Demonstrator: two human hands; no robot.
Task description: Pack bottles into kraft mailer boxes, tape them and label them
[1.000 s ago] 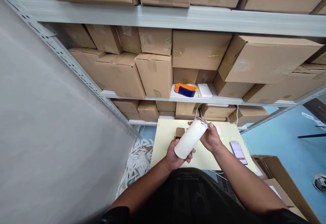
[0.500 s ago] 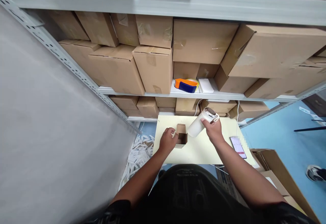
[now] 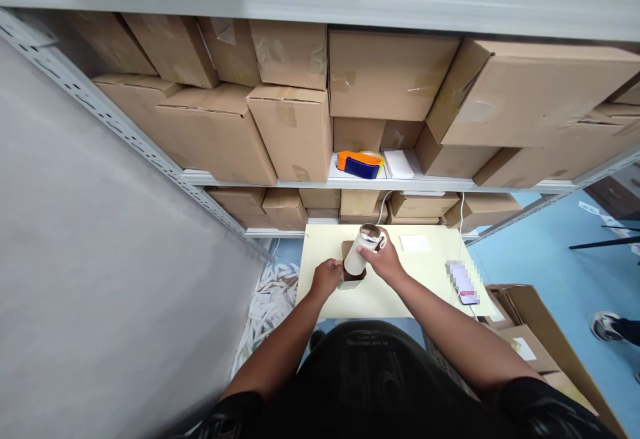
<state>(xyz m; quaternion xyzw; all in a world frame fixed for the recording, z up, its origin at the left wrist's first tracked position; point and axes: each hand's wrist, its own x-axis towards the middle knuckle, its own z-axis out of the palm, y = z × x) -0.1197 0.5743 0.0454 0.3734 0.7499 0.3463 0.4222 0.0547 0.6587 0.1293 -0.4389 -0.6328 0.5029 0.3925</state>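
In on the white bottle (image 3: 355, 259): leaning, shiny lid uppermost, base right at the mouth of the small open box (image 3: 351, 285), no telling how deep. Gripped near the top by the right hand (image 3: 381, 252), with fingers wrapped snugly round! Over to the left hand (image 3: 327, 276): curled in at the box's left edge, too small to make out any firm hold. Out across the pale yellow table (image 3: 390, 299), past a white card (image 3: 415, 244) to the phone (image 3: 463, 282). Up behind, brown cartons (image 3: 290, 136) on shelves.
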